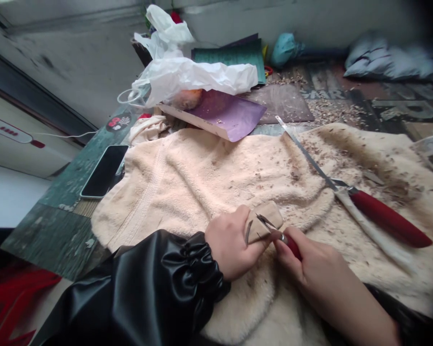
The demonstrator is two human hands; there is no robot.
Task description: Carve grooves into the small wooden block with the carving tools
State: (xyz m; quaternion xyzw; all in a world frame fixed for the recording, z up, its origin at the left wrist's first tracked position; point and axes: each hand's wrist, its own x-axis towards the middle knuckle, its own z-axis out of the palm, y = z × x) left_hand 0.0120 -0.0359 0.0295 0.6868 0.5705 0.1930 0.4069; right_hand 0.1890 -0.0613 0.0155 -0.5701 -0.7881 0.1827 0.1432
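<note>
The left hand (227, 245) is held near the tabletop's (39, 230) near edge, well right of its near left corner, with the knuckles turned up and the fingers curled in a grip. The left forearm (140, 283) is covered to the wrist by a gathered black sleeve. The right hand (303, 257) is also closed in a grip, its thumb brought just beside the left one; the right wrist is left bare.

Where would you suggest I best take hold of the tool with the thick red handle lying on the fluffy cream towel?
Probably around the middle of its thick red handle, from the right: the handle's free end points that way, while its narrow metal end points left, toward the long thin metal blade.
</note>
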